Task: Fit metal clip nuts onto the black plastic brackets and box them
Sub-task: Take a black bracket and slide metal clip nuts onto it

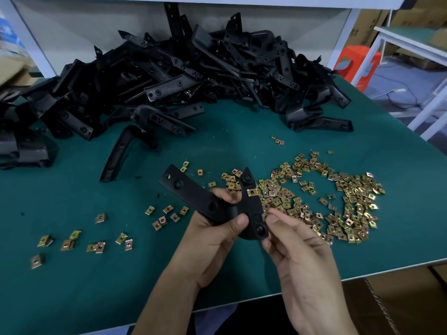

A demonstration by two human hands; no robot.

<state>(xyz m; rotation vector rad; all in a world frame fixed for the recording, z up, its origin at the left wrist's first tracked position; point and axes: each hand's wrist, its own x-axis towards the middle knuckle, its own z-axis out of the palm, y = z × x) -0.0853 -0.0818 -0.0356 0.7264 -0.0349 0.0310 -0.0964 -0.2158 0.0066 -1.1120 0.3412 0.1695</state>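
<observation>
Over the near edge of the mat (72, 286), the bracket (200, 197) is up off the surface, in both hands. The left hand (212, 240) wraps the bend, thumb pressed on top, fingers curled underneath. I'd call that the anchor, so the part can't twist while a clip is pushed on. The right hand (300, 257) pinches the near corner by the bend, thumb and forefinger closed on the plastic; whether a clip sits between them, can't tell. One nut (251, 192) is already seated on the short arm. The part is a V: the long arm runs up and left, away from the person, long axis on that diagonal. The short arm points almost straight away, tip over the loose nuts (338, 201). It's held right by that heap, likely so the next clip is a short reach. The pile (169, 76) of bare ones waits at the back, well apart. Boxing for this one isn't due yet, by my reading.
</observation>
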